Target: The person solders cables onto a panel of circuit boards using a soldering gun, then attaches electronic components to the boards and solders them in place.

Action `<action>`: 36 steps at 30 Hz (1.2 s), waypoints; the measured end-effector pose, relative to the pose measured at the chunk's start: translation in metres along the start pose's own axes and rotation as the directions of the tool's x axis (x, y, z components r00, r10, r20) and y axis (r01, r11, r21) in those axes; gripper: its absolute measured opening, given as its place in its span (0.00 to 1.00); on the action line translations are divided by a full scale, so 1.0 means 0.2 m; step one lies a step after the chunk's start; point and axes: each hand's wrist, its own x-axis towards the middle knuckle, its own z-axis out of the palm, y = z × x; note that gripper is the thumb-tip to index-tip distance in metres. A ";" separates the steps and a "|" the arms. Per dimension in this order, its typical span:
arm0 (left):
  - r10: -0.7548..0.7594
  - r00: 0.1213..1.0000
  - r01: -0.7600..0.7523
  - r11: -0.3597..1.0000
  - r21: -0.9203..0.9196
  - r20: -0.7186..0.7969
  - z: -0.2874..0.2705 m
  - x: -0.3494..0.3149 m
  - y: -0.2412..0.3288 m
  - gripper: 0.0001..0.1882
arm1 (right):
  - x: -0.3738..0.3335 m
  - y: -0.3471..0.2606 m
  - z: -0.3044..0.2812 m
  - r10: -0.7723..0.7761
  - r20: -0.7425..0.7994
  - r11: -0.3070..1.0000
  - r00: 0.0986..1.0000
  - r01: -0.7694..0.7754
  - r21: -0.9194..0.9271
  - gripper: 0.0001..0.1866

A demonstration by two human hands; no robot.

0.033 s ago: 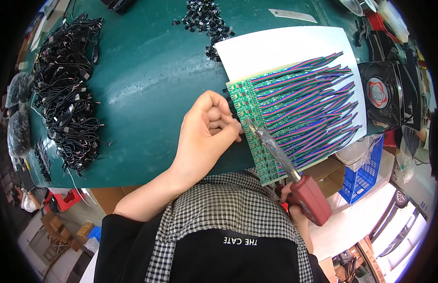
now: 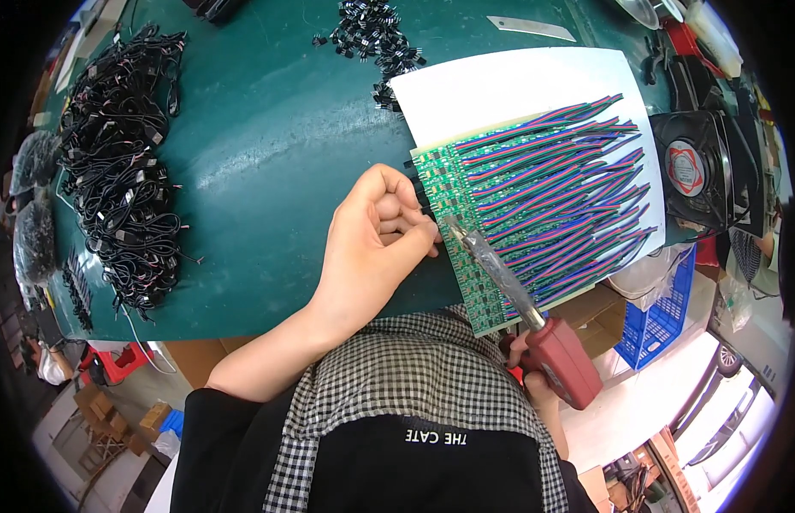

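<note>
My left hand [image 2: 363,239] is closed in a pinch at the left edge of a panel of green circuit boards [image 2: 478,291]. Whatever its fingertips hold is too small and hidden to make out. Small black connectors [image 2: 421,190] stick out from that board edge beside the fingers. My right hand [image 2: 541,386] grips the handle of a red soldering gun [image 2: 565,363], partly hidden behind it. The gun's metal tip points up and left, over the boards close to my left fingertips. Rows of multicoloured wires [image 2: 551,188] run rightward from the boards.
A white sheet [image 2: 517,81] lies under the panel. Loose black connectors [image 2: 376,34] are heaped at the back, near a metal blade [image 2: 531,28]. Bundled black cables [image 2: 119,171] cover the table's left. A black fan [image 2: 692,167] stands right, above a blue crate [image 2: 658,316].
</note>
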 end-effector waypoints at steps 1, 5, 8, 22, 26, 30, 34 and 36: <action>0.010 1.000 -0.010 1.000 -0.007 -0.004 0.00 0.00 0.00 0.10 | 0.00 0.01 0.00 0.000 0.001 1.000 1.000 0.000 0.000 0.40; 0.015 1.000 -0.015 1.000 -0.012 -0.004 0.00 0.00 0.00 0.11 | -0.01 0.02 -0.01 -0.015 0.003 1.000 1.000 0.015 -0.021 0.40; 0.016 1.000 -0.016 1.000 -0.002 0.013 0.00 0.01 0.00 0.11 | -0.02 0.03 -0.02 -0.017 0.009 0.998 1.000 0.018 -0.064 0.40; 0.015 1.000 -0.015 1.000 -0.006 0.027 -0.02 0.01 0.00 0.11 | -0.02 0.04 -0.01 -0.048 0.028 0.992 0.998 0.051 -0.119 0.38; 0.013 1.000 -0.014 1.000 0.005 0.016 -0.01 0.01 -0.01 0.11 | 0.00 0.03 0.01 0.005 -0.001 1.000 1.000 -0.005 -0.026 0.37; 0.021 1.000 -0.021 1.000 0.002 0.014 -0.01 0.00 0.00 0.11 | -0.01 -0.02 -0.02 0.001 0.021 0.995 1.000 0.001 -0.098 0.38; 0.018 1.000 -0.018 1.000 0.021 -0.002 0.00 0.01 -0.01 0.11 | -0.02 0.01 -0.04 0.000 0.006 0.995 1.000 0.001 -0.095 0.38; 0.019 1.000 -0.019 1.000 0.016 0.004 0.01 0.01 -0.01 0.11 | -0.08 0.05 -0.04 -0.004 -0.016 0.994 1.000 0.002 -0.107 0.38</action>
